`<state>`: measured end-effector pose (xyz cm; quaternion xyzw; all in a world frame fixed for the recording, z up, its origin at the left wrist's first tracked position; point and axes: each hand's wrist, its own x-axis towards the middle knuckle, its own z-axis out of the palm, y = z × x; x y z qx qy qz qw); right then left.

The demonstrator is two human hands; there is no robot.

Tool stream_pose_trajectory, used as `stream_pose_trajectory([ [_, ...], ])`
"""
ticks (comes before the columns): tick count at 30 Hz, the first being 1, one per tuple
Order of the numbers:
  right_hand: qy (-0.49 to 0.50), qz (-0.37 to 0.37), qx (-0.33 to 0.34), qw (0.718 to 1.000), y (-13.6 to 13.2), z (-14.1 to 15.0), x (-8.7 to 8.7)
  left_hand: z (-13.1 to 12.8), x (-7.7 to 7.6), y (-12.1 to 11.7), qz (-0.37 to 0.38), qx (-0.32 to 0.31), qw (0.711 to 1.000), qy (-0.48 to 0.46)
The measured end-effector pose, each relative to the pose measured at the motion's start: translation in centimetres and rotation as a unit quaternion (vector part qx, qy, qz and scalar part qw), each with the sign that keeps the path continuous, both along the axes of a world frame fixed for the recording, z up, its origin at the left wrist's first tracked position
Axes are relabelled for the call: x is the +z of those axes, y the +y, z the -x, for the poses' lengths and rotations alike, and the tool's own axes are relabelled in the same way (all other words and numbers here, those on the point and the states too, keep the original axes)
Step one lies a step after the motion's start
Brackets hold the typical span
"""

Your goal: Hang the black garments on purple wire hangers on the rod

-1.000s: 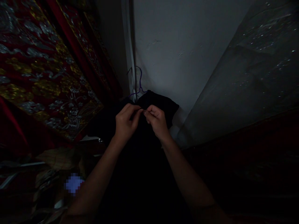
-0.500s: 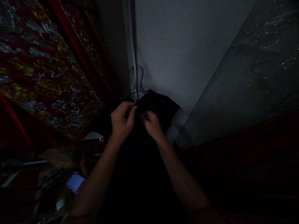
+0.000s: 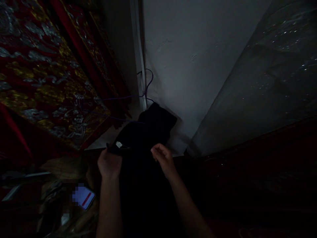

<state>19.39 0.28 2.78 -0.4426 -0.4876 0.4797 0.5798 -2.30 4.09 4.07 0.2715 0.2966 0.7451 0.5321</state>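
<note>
A black garment (image 3: pixel 146 132) hangs on a thin purple wire hanger (image 3: pixel 148 84) hooked beside a white strip in the wall corner. The garment's left shoulder has slid down off the hanger, whose bare purple arm sticks out to the left. My left hand (image 3: pixel 109 163) is closed on the garment's lower left edge, next to a small white label (image 3: pixel 119 144). My right hand (image 3: pixel 162 159) is in front of the cloth with its fingers curled; whether it holds the cloth is too dark to tell.
Red fabric with gold and silver embroidery (image 3: pixel 47 76) hangs at the left. A grey sparkly sheet (image 3: pixel 260 82) slopes down on the right over a dark surface. Cluttered items and a small lit screen (image 3: pixel 83 196) lie at the lower left. The wall (image 3: pixel 193 49) is white.
Both hands have dropped from the garment's collar near the hanger hook. The left hand has pulled the garment's left side down and leftward, baring the hanger's left arm.
</note>
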Motion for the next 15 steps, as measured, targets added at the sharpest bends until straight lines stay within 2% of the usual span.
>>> stream_pose_trajectory([
  [3,-0.055,-0.055,-0.016,0.997,-0.4,0.5,0.0,-4.0,0.2,-1.2,0.027,-0.041,0.999,-0.003],
  [5,-0.105,-0.089,-0.001,0.991,-0.6,0.7,0.1,-5.9,0.7,-2.0,0.017,-0.073,0.995,0.073],
  [7,-0.139,-0.093,0.022,0.986,-0.6,0.8,0.4,-7.3,1.2,-2.8,-0.009,-0.083,0.977,0.197],
  [9,-0.140,-0.083,0.041,0.986,-0.4,0.8,0.9,-8.1,1.7,-3.2,-0.050,-0.069,0.950,0.302],
  [12,-0.120,-0.066,0.080,0.987,0.0,0.1,2.1,-8.3,2.0,-3.1,-0.118,-0.036,0.921,0.369],
  [14,-0.108,-0.029,0.108,0.988,0.2,-0.8,3.3,-7.8,1.7,-2.8,-0.135,-0.064,0.914,0.378],
  [15,-0.100,-0.006,0.115,0.988,0.3,-1.4,4.1,-7.5,1.5,-2.6,-0.133,-0.098,0.908,0.385],
])
